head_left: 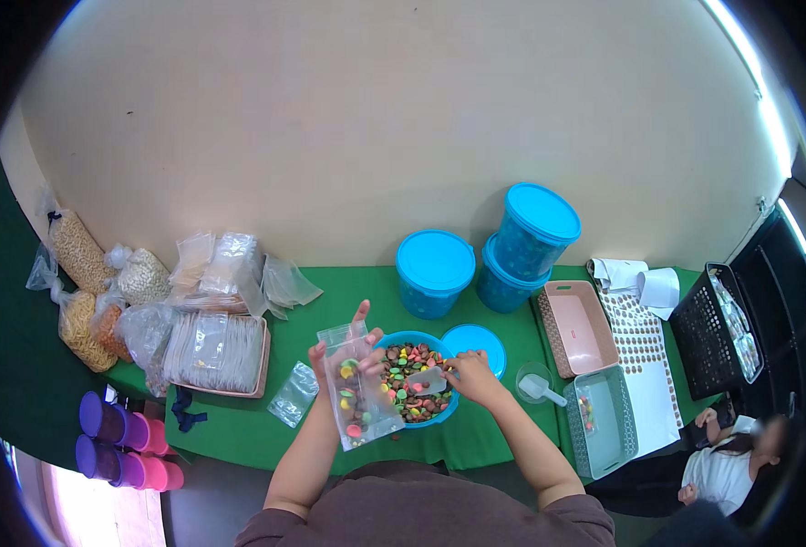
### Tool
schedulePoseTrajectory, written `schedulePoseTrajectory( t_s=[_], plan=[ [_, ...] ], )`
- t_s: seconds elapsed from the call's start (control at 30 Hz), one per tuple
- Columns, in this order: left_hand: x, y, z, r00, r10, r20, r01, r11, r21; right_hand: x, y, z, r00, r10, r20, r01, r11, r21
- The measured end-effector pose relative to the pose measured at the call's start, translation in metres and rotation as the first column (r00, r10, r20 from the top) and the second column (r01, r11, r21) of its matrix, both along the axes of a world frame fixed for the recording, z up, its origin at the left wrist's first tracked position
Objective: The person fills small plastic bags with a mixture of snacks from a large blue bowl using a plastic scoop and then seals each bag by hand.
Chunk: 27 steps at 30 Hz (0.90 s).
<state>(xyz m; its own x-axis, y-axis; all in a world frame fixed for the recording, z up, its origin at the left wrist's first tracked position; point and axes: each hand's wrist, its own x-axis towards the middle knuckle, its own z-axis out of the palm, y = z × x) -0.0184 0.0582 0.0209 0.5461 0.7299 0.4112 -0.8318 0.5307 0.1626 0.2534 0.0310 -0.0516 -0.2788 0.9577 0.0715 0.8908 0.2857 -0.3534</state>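
My left hand (357,346) is closed on a clear plastic bag (380,428), tilted in front of my left forearm and partly filled with colourful round candies (355,430). One finger of that hand points up past the bag's top. Just right of it stands a blue tub (435,419) of mixed brown, green, yellow and pink candies (412,356). My right hand (472,377) is over the tub's right side, its fingers closed on a translucent scoop (428,381) that lies among the candies. The scoop's handle is mostly hidden by my fingers.
A blue lid (480,342) lies behind the tub. A bowl with a white scoop (540,387), a pink basket (578,324) and a teal basket (602,428) stand right; lidded blue tubs (435,273) behind. Packed bags fill a basket (262,378) left. A person (722,469) sits far right.
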Motion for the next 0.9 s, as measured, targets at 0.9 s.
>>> schedulePoseTrajectory(
  t_s=[0.9],
  plan=[
    [-0.03, 0.004, -0.005, 0.765, 0.476, -0.433, -0.357, 0.874, 0.331, -0.031, 0.009, -0.033, 0.98, 0.086, 0.179, -0.145, 0.924, 0.353]
  ],
)
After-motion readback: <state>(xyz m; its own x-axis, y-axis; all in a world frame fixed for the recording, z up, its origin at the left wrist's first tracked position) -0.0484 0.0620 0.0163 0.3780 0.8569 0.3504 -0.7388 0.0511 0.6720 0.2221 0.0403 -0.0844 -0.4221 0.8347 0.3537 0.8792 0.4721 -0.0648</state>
